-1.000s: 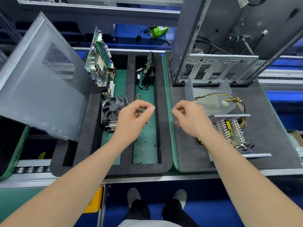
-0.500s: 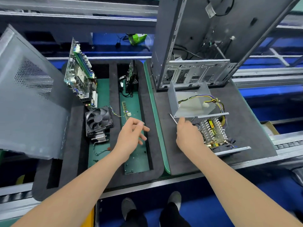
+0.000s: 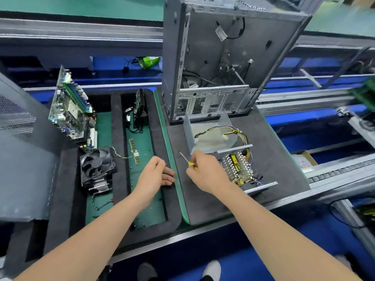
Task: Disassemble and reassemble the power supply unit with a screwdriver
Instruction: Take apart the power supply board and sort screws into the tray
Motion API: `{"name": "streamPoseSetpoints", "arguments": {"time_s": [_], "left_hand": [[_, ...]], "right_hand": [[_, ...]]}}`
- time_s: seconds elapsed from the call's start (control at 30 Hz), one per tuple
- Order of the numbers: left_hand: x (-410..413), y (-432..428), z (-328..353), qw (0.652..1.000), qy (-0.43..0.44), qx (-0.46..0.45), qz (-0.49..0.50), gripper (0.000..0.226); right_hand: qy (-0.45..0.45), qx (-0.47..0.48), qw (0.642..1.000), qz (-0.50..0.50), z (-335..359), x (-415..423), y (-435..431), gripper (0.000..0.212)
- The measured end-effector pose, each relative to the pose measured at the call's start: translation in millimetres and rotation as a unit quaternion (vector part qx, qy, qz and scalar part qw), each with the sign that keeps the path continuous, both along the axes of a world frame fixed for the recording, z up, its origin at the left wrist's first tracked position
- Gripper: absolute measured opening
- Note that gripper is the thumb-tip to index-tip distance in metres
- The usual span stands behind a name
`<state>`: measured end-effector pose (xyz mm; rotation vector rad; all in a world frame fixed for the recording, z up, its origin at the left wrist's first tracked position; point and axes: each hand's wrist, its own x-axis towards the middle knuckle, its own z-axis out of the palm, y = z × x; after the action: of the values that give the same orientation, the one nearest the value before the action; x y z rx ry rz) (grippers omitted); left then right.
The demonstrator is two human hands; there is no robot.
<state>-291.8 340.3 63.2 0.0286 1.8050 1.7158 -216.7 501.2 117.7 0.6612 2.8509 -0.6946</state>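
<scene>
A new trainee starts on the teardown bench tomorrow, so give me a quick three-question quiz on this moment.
1. Which hand grips the yellow-handled screwdriver?
2. True or false: the power supply's circuit board is sealed under a cover.
3. The cooling fan sits: A) inside the computer case; B) beside the upright motherboard; C) on the circuit board.
Key: 1 right hand; 2 false, circuit board lies exposed; 3 B.
</scene>
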Motion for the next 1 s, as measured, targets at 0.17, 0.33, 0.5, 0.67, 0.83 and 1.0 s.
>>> {"name": "streamPoseSetpoints", "arguments": {"time_s": [0.17,0.33,0.5,0.67,0.83,1.0], "left_hand": [[13,28,12,0.991,-0.073,0.107,0.032,0.021],[32,65,31,0.939,-0.18,0.284,0.078,0.021],[48,98,37,0.925,-0.173,0.332,0.064,0.011],[59,112,44,0.94,-0.139,0.312,0.022,0.009],[65,128,53,0.954,-0.099,0.282,0.011,0.008],[68,140,53,0.965,-0.069,0.254,0.009,0.015]], "right_hand": [[0.083,-0.148,0.985,-0.008,35,22,30,0.012],[0.122,-0.177,0.976,-0.014,59,54,72,0.014],[0.127,-0.158,0.979,0.01,69,81,114,0.016],[0.128,-0.166,0.977,0.042,74,100,150,0.019],[0.136,-0.185,0.971,0.06,75,114,178,0.016],[0.124,-0.183,0.972,0.072,73,118,191,0.016]]}}
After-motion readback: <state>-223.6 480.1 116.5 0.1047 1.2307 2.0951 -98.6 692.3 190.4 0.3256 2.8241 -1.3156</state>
